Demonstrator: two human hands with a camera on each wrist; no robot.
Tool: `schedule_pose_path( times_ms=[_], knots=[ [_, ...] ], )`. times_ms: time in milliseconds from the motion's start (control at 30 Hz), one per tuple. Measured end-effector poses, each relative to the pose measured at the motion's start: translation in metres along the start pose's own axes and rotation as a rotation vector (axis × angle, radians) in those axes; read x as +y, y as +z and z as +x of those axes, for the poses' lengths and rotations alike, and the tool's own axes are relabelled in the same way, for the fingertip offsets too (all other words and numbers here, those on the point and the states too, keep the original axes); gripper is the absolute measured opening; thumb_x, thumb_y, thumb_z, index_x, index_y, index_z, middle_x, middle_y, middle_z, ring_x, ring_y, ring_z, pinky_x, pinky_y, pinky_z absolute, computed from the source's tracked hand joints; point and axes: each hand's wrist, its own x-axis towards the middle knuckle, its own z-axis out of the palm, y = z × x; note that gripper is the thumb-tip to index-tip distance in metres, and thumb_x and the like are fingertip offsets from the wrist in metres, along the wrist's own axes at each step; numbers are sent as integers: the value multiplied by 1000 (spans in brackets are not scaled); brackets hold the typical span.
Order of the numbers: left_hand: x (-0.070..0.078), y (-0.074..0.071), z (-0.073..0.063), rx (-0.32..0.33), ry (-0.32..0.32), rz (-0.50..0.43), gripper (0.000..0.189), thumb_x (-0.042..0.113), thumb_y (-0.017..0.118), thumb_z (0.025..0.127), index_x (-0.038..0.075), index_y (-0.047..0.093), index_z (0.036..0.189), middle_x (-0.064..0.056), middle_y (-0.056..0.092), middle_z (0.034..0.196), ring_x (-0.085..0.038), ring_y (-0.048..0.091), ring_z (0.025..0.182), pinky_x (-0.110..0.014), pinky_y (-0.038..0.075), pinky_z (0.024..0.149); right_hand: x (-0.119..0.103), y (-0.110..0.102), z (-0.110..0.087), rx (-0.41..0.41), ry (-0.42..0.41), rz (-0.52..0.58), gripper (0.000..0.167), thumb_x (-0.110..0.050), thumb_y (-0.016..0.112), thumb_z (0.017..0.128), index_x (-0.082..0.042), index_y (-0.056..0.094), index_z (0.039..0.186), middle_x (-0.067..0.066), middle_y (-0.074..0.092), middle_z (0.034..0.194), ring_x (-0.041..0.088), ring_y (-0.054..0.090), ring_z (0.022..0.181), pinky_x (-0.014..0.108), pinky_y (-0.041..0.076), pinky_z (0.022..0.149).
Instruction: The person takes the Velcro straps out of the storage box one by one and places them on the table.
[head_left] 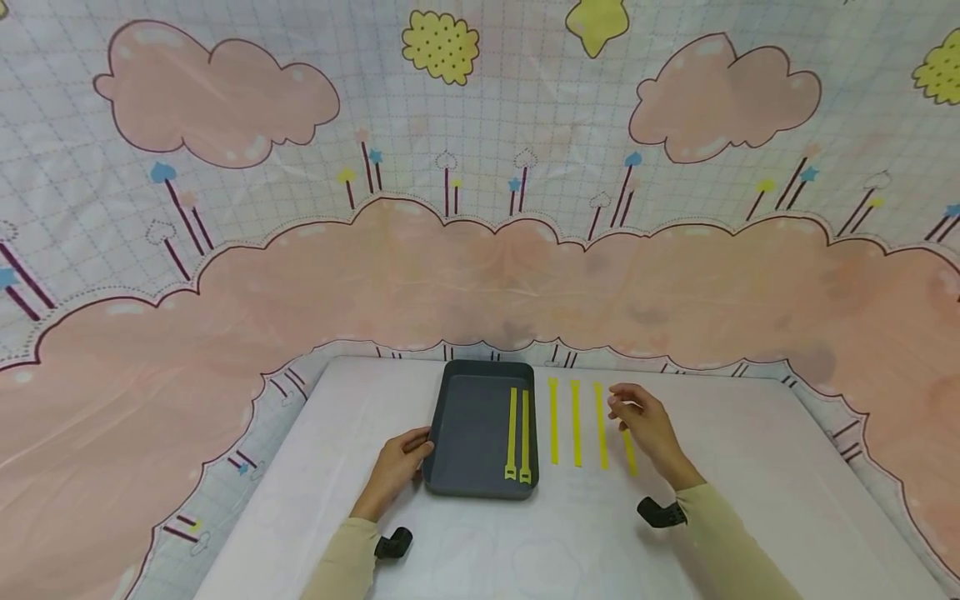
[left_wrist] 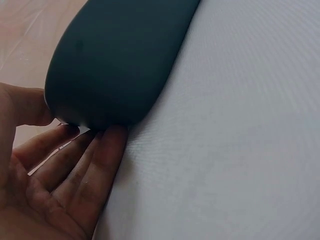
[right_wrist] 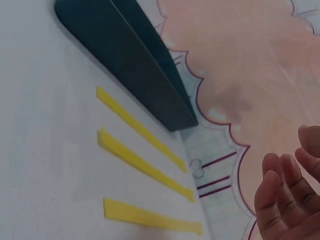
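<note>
A dark grey rectangular tray lies on the white table. Inside, along its right side, are two yellow strap cable ties with slotted heads toward me. My left hand grips the tray's left edge; in the left wrist view the thumb is at the rim and the fingertips meet the outer wall. Several more yellow cable ties lie in a row right of the tray. Over the rightmost cable tie is my right hand, fingers loosely bent and holding nothing, partly hiding that tie.
Behind the white table hangs a patterned curtain with clouds and stars, which also runs down both sides. Black bands with camera mounts are on both wrists.
</note>
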Motion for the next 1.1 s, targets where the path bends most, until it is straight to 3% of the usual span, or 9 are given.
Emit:
schedule_pose_path(
  times_ms=[400,700,1100],
  knots=[
    [-2,0,0,-3,4,-5,38,13,61,96,3,60,133,-22,64,128,-24,65,106,-30,54,65,-20,14,-10,-22,-109,-49,33,-22,64,97,-3,60,124,19,64,113,7,62,88,23,52,68],
    [-2,0,1,4,6,-6,38,13,61,96,3,60,132,-21,65,128,-24,65,106,-29,54,64,-32,26,-15,-34,-172,-124,27,-24,64,97,-8,63,118,12,67,114,8,59,99,21,51,79],
    [-2,1,1,7,3,-3,38,13,61,96,3,60,133,-22,64,128,-25,65,106,-29,54,64,-35,39,-19,-44,-317,-167,23,-17,67,94,-8,65,115,10,68,108,9,60,95,23,52,78]
  ],
)
